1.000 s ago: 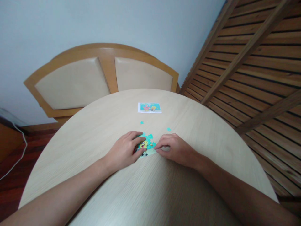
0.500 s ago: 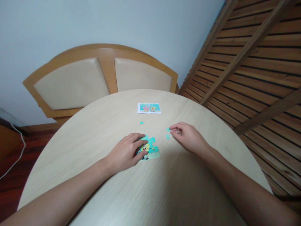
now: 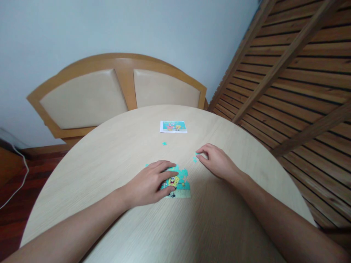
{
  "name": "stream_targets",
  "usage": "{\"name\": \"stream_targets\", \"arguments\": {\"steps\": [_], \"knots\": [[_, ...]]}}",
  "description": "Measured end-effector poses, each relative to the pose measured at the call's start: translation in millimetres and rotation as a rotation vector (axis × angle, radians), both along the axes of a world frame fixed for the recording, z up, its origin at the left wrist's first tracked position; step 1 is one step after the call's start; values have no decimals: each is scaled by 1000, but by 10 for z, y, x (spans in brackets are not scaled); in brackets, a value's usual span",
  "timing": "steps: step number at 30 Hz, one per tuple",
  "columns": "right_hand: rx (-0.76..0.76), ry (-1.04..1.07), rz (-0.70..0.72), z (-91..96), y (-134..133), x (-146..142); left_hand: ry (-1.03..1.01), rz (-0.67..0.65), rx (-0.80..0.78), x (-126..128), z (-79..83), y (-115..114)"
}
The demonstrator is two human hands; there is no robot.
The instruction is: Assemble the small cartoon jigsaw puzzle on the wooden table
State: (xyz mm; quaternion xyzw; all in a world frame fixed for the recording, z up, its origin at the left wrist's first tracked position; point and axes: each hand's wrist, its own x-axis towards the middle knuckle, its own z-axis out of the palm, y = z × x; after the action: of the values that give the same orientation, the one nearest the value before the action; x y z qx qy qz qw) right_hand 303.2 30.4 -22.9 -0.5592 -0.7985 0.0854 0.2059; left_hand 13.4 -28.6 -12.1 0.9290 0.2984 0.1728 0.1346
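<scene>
A partly joined jigsaw puzzle (image 3: 182, 191) with a yellow cartoon figure on turquoise lies on the table. My left hand (image 3: 153, 182) rests flat over its left part, fingers spread, and hides that side. To the right, my right hand (image 3: 215, 159) has its thumb and index fingertips at a small turquoise puzzle piece (image 3: 196, 155), pinched at its edge. Just below it lies another turquoise puzzle piece (image 3: 195, 160), almost touching. A single loose piece (image 3: 164, 144) sits farther back on the table.
A small picture card (image 3: 173, 126) with the cartoon scene lies toward the far side of the round wooden table (image 3: 123, 138). Beyond the table stands a padded bench back (image 3: 87, 98) against the wall. A slatted wooden screen (image 3: 296, 73) rises at the right.
The joined puzzle has slid toward me and slightly right under my left hand. The piece at my right fingertips has come closer to the one below it.
</scene>
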Motion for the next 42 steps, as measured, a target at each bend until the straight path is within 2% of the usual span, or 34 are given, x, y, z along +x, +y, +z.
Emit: {"name": "stream_targets", "arguments": {"steps": [8,19,24,29,32,36,42], "knots": [[7,29,16,-61,45,23,18,-26,-11,10,18,-41],[-123,171,-68,6,12,11,22,-38,-10,12,32,-50],[-169,322,-20,15,3,-14,34,-31,-3,9,21,-51],[-286,442,107,64,-64,-118,18,-38,-1,7,16,-48],[-315,475,165,106,-149,-212,17,-35,-2,10,23,-49],[-360,517,174,119,-237,-305,3,-37,-2,12,30,-51],[-346,461,181,102,-259,-346,3,-46,0,13,26,-46]]}}
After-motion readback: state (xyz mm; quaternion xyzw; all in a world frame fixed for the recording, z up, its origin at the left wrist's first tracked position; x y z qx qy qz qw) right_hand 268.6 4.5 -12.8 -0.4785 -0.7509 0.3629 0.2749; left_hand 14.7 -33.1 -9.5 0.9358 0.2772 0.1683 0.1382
